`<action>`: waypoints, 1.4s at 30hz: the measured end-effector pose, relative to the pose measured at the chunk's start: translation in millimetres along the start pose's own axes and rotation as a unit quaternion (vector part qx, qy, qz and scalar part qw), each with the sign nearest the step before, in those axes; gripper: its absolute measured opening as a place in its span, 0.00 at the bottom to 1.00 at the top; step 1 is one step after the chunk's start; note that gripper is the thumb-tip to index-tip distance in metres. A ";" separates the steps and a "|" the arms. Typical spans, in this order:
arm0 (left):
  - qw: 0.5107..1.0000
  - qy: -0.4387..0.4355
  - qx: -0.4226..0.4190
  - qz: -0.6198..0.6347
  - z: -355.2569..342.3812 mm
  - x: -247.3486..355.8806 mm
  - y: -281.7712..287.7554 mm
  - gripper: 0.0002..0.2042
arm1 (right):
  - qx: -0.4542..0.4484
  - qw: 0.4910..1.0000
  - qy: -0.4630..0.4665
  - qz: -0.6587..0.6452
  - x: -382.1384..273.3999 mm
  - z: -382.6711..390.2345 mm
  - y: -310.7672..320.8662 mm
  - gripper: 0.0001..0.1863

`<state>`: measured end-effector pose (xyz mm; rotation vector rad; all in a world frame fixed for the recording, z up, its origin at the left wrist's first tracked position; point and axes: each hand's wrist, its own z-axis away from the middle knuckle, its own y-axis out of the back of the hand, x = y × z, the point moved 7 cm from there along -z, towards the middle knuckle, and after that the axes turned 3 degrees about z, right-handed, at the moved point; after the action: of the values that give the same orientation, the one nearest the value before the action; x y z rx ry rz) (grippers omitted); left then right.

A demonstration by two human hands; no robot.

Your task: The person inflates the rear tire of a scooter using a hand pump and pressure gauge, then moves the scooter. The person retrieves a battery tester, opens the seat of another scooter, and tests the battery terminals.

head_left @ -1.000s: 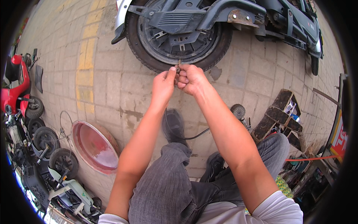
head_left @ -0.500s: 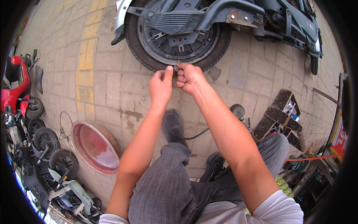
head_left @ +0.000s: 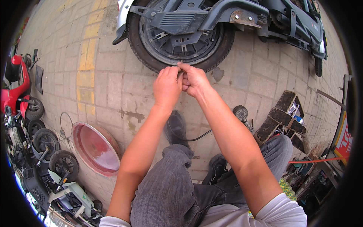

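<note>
Both hands meet at the near edge of a fat black tyre [head_left: 147, 62] on a scooter's rear wheel, beside its grey rim [head_left: 180, 61]. My left hand [head_left: 167, 85] is closed, its back up, over the end of a black hose [head_left: 198, 137]; that end is hidden by the fingers. Pressed against it, my right hand [head_left: 194, 80] is also closed, with its fingers curled and its topmost fingertip at the rim's lower edge. Whatever lies within its grip is too small and covered to make out. The hose loops below and passes behind my right forearm.
A round reddish basin [head_left: 96, 149] stands on the paving left of my knee. To the right are a ribbed round metal part [head_left: 240, 112] and a dark, grimy tool box [head_left: 278, 117]. Parked scooters, one red [head_left: 17, 90], line the far left. An orange cord [head_left: 317, 160] runs at right.
My left hand has turned over and moved slightly right, against my right hand. Its fingers now cover the dark fitting that showed between the hands. The right hand has barely shifted.
</note>
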<state>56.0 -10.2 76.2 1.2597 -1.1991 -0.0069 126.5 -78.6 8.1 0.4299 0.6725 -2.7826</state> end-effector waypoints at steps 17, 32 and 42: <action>0.842 0.370 -0.046 0.389 12.2 -41.5 -25.9 0.11 | 0.013 0.999 -0.008 0.050 -3.4 -0.5 3.1 0.12; 0.696 0.510 -0.136 0.486 38.2 -37.4 -37.6 0.18 | 0.008 0.997 -0.019 0.071 -10.7 0.6 1.8 0.08; 0.458 0.562 -0.152 0.672 36.6 -27.9 -53.8 0.11 | 0.034 0.984 -0.004 0.174 -14.7 -0.6 5.5 0.09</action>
<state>49.8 -40.7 12.6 -0.4414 -0.5608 1.4905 142.0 -80.6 10.4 0.4955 0.4502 -2.4777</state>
